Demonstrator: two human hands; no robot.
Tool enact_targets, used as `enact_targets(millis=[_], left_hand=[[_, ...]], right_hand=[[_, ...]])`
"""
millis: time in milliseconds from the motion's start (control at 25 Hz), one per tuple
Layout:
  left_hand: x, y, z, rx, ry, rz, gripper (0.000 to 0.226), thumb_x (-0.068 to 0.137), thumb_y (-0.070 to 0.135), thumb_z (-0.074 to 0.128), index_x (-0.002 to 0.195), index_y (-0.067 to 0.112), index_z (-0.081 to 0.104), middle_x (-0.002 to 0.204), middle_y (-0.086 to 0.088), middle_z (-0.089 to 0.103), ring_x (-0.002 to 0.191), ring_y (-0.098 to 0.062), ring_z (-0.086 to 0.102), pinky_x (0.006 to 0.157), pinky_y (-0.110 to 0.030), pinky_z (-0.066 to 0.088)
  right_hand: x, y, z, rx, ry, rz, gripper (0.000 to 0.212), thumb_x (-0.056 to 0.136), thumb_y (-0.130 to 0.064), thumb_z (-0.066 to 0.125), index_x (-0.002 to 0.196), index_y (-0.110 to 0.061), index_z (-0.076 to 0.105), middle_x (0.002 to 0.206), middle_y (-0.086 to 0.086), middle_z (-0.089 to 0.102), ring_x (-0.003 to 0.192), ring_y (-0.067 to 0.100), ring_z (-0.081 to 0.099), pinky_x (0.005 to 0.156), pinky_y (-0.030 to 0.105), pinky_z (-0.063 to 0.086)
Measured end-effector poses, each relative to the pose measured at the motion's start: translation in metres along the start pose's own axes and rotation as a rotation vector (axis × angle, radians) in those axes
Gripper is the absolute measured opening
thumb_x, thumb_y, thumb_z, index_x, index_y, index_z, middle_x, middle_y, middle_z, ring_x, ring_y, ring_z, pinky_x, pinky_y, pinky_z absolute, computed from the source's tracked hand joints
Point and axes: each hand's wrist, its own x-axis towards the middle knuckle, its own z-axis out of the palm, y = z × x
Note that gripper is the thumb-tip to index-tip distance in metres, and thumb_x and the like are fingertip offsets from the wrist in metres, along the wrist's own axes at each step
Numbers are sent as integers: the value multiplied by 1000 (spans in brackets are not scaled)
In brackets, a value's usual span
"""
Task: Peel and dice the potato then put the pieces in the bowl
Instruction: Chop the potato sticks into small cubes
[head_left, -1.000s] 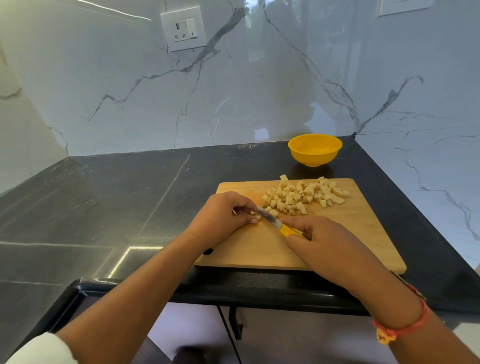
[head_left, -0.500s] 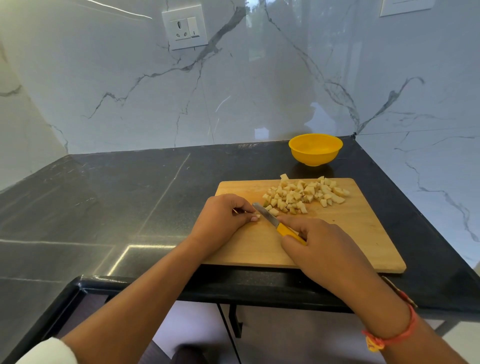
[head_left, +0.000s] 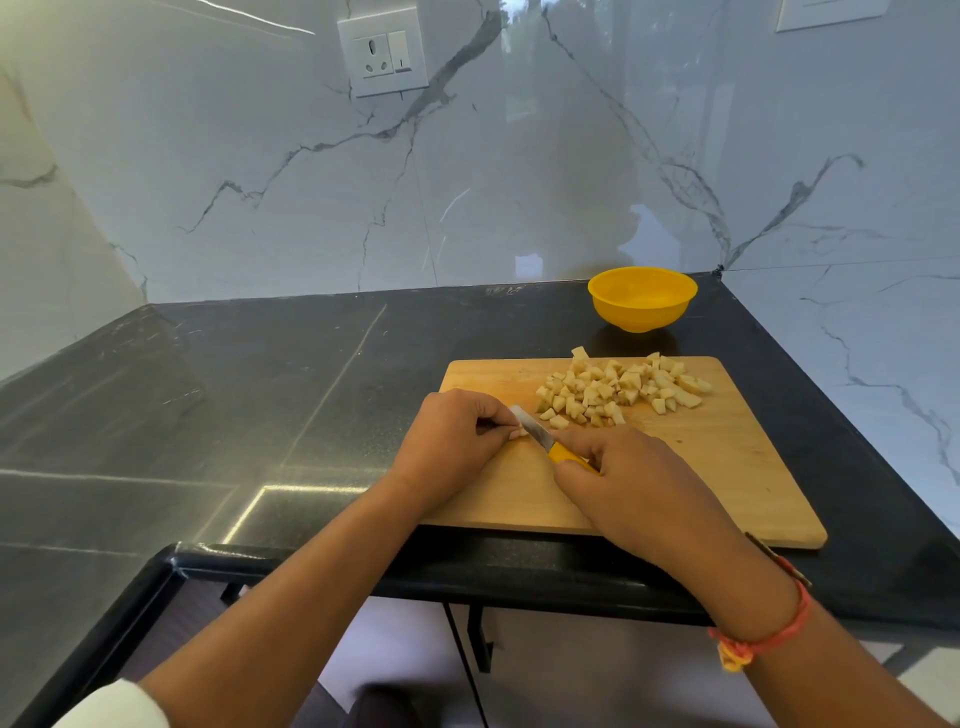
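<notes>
Potato pieces (head_left: 618, 389) on board (head_left: 727, 457), before bowl (head_left: 642, 298)

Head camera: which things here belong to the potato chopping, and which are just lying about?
In the job: knife, gripped by the right hand; small potato bit, pinched by the left hand; diced potato pile; cutting board; yellow bowl.
Just there: wall socket; black counter; red wrist thread.

No text, label, brand, number or sign can be read anywhere in view.
</notes>
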Motion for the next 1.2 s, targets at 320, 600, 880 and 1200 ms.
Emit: enact_targets(millis=[320,600,880,1200], left_hand=[[-5,5,6,-41,74,-46,6,87,22,74,88,24,79,83,16,71,82,4,63,77,-8,49],[-4,8,7,-92,74,-74,3,87,21,74,85,22,76,79,16,69,79,8,60,69,-4,45],[-5,12,9,23,60,-48,8,92,25,68,97,25,74,85,17,67,77,3,59,70,-9,45],[-3,16,11,142,34,65,21,94,23,62,109,23,77,101,9,73,89,-5,59,88,-26,52]], right_hand=[[-8,-8,2,-81,-33,-6,40,89,-42,45,124,-33,62,77,-7,63,66,9,57,59,30,50],[-30,-3,-5,-343,61,-31,52,96,-46,35,145,-58,23,68,-13,46,62,5,44,48,24,34],[-35,-1,-10,-377,60,-51,53,99,-43,34,147,-57,16,68,-13,44,61,5,41,48,24,30],[-38,4,-17,-368,39,-85,53,99,-43,33,147,-56,16,72,-12,45,69,7,47,58,26,45]])
